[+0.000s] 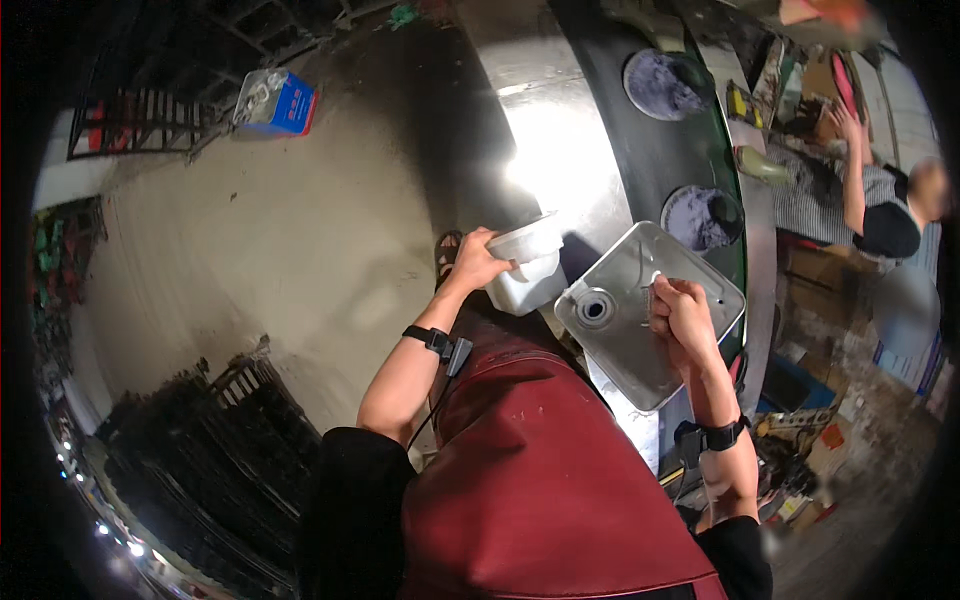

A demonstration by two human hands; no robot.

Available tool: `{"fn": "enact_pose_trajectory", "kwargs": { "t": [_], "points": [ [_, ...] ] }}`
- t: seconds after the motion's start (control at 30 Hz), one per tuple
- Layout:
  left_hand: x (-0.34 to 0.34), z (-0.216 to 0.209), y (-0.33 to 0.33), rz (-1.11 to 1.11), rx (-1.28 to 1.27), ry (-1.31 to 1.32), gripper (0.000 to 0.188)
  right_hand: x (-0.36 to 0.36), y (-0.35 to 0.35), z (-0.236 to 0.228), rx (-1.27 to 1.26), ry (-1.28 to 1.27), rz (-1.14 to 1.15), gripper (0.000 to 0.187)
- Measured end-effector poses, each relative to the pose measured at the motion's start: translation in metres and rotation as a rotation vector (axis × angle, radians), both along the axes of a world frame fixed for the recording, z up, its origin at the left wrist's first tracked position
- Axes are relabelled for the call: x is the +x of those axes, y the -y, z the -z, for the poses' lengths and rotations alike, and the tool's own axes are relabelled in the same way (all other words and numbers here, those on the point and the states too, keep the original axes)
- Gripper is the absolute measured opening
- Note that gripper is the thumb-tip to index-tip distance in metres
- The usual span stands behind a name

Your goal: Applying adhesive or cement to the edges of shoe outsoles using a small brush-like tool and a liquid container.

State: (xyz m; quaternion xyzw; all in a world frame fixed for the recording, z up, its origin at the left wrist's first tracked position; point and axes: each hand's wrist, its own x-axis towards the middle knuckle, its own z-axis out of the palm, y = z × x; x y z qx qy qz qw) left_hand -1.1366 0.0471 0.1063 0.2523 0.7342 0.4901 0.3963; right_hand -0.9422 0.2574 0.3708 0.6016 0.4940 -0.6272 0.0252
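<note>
While left fingers (503, 265) clasp the white plastic tub (530, 285), steady it; right fingers (664, 291) seemingly pinch something small, white (656, 276).

Tray (628, 345): smooth metal, soft sheen. Tub (527, 291): smooth plastic, semi-matt. Counter (560, 120): bare metal, glossy under the light. Belt (618, 80): smooth, matt. Apron (545, 470): smooth, leather-like, slightly glossy. Floor (270, 230): matt, marked.
</note>
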Motion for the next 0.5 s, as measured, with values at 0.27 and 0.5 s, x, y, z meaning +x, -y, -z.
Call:
{"fn": "enact_pose_trajectory", "kwargs": {
  "t": [0.27,0.5],
  "points": [
    [0.012,0.043,0.006,-0.127,-0.069,-0.021,0.056,-0.074,0.004,0.029,-0.056,0.115,-0.067,0.022],
    [0.001,0.057,-0.003,-0.191,-0.046,0.049,0.045,-0.107,-0.002,0.089,-0.053,0.176,-0.079,0.019]
  ]
}}
